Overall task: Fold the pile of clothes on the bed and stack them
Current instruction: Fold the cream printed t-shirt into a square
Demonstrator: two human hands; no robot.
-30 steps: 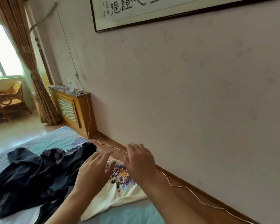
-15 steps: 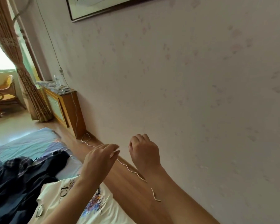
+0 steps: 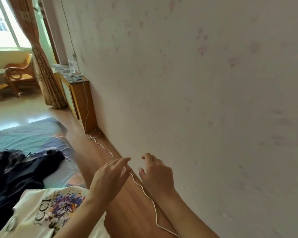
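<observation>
Above the wooden bed frame (image 3: 127,208), near the wall (image 3: 196,83): left hand (image 3: 108,176) raised, fingers extended and slightly spread, thumb apart, nothing held. Right hand (image 3: 156,174) just beside it, fingers loosely curled downward, likewise holding nothing. Narrow gap between the two hands; no contact between them visible.

On the bed (image 3: 29,136), lower left: white T-shirt (image 3: 34,212) with a multicoloured print and dark lettering, laid fairly flat, partly crossed by the left forearm. Touching its upper left edge: pile of dark clothes (image 3: 15,176), crumpled, unfolded, with a checked piece at its far end. Bed covering blue, with a patterned edge.

Along the bed frame: thin white cable (image 3: 144,191), running from behind the left fingers down between the forearms, and back toward a loop at the foot of a wooden cabinet (image 3: 83,100). Contact between cable and either hand not determinable.

On the cabinet top: clear bottle (image 3: 72,66) and small flat items, too small to identify. Beyond: patterned curtain (image 3: 41,66), bright window (image 3: 2,26), wooden chair (image 3: 19,74) with a yellow cushion, glossy floor (image 3: 15,112).
</observation>
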